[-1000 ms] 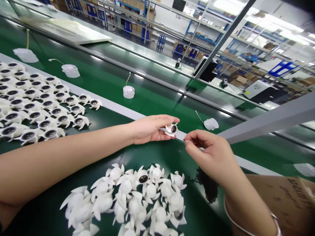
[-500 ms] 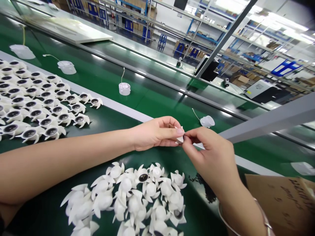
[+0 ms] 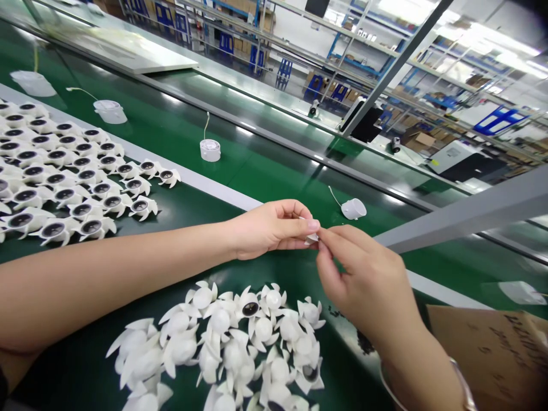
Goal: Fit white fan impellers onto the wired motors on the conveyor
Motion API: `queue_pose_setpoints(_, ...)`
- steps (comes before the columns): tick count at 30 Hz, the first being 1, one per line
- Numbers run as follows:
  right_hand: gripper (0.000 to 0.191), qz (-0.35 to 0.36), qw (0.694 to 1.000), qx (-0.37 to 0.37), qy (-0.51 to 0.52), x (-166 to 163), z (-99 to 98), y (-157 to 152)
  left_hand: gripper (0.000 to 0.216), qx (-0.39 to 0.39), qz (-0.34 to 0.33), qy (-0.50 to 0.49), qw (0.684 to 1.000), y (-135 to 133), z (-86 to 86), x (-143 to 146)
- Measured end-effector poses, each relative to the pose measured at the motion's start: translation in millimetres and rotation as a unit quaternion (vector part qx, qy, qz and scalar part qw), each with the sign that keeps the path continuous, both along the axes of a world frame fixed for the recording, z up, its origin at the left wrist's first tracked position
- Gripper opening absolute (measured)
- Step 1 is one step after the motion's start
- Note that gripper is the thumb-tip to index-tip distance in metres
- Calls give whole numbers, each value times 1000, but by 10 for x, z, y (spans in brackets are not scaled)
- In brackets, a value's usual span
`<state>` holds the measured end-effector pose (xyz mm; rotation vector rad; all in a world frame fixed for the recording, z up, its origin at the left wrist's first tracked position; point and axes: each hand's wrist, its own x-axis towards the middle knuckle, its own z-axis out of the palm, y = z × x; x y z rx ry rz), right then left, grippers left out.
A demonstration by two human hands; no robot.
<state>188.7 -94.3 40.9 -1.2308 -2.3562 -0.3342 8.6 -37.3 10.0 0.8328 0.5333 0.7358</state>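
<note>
My left hand (image 3: 278, 227) is closed around a small white fan impeller (image 3: 311, 240), mostly hidden by the fingers. My right hand (image 3: 363, 271) meets it from the right, thumb and forefinger pinched against the impeller; whatever sits between those fingertips is too small to make out. Below both hands lies a loose pile of white fan impellers (image 3: 233, 348), most with their rounded hubs up and a few showing dark ring-shaped insides. Small black pieces (image 3: 365, 343) lie in a heap beside my right wrist, partly covered by it.
Rows of white impellers (image 3: 64, 194), dark hubs up, cover the bench at left. Beyond a pale rail, a green conveyor (image 3: 265, 177) carries white round housings (image 3: 210, 150) with short cables. A cardboard box (image 3: 479, 348) stands at right, under a grey slanted post (image 3: 462, 211).
The housings on the conveyor have shifted slightly left. My right fingertips have pressed closer to the impeller, which has turned a little in my left hand and shows less.
</note>
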Motion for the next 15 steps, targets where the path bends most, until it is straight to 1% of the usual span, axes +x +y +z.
queue_pose_setpoints(2,28,5,1000,12,-15,-8,-4,-26,27,8,8,0,1000,14,5,-9)
queue_pose_setpoints(4,29,-1,1000,-6,26,19,-22,-5,28,26,9,0,1000,44,2,-23)
queue_pose_setpoints(5,28,-16,998,-25,56,46,-41,38,28,44,10,2,999,70,-8,-35)
queue_pose_setpoints(6,27,-44,995,-48,79,81,-69,109,27,67,14,8,998,104,-24,-50)
queue_pose_setpoints(8,31,-135,983,-95,79,161,-151,337,27,126,30,37,991,194,-74,-93)
queue_pose_setpoints(9,38,-191,973,-113,56,198,-200,486,29,158,40,62,985,244,-106,-120)
queue_pose_setpoints(11,58,-282,949,-144,0,261,-297,814,38,216,38,127,967,334,-175,-173)
queue_pose_setpoints(13,71,-338,923,-179,-50,311,-372,1112,40,250,9,198,948,393,-239,-210)
queue_pose_setpoints(14,71,-354,913,-194,-64,333,-396,1227,38,258,-4,229,939,407,-266,-219)
queue_pose_setpoints(15,67,-366,904,-209,-73,351,-409,1310,37,263,-11,253,931,413,-289,-223)
